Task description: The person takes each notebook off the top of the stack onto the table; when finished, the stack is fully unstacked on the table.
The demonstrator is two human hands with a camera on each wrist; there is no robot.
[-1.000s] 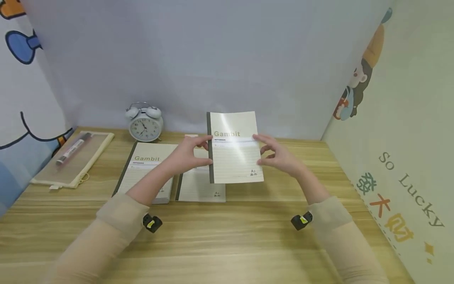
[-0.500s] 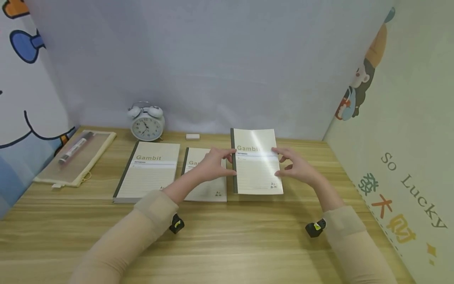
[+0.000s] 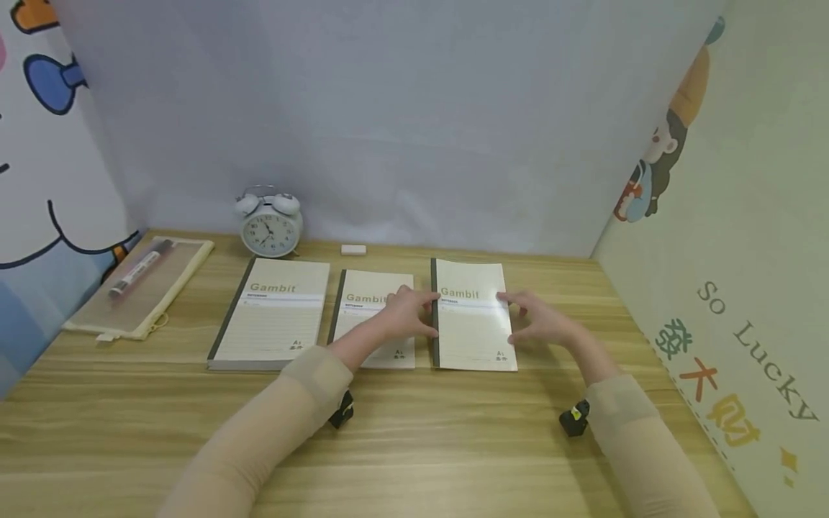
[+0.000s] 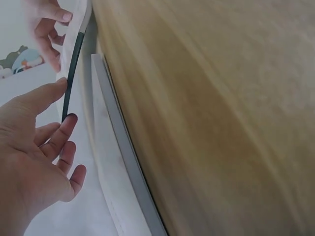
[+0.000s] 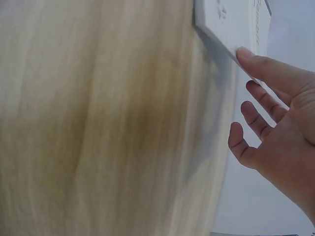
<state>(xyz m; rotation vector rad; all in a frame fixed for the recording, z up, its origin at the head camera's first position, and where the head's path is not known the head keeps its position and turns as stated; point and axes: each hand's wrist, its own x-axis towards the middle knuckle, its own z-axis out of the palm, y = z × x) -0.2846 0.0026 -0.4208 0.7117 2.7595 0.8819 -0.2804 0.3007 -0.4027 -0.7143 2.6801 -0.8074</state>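
A cream Gambit notebook (image 3: 474, 324) with a dark spine is at the right end of a row of 3, close over the table. My left hand (image 3: 404, 315) pinches its spine edge between thumb and fingers; in the left wrist view the dark spine (image 4: 75, 64) runs along the fingertips. On the opposite edge my right hand (image 3: 547, 320) holds the notebook, thumb on the cover and forefinger beneath in the right wrist view. The smaller middle notebook (image 3: 369, 286) lies partly hidden behind my left hand and forearm. A thicker notebook (image 3: 275, 327) lies left of it.
At the back stand a white twin-bell alarm clock (image 3: 270, 229) and, right of it, a small white eraser-like block (image 3: 353, 250). A zip pouch (image 3: 165, 288) with a marker (image 3: 139, 275) lies at far left. Walls border the table (image 3: 421, 446) behind and at both sides.
Both hands have carried the notebook rightward from over the middle notebook and lowered it toward the table beside it. The middle notebook and the white block have come into fuller view.
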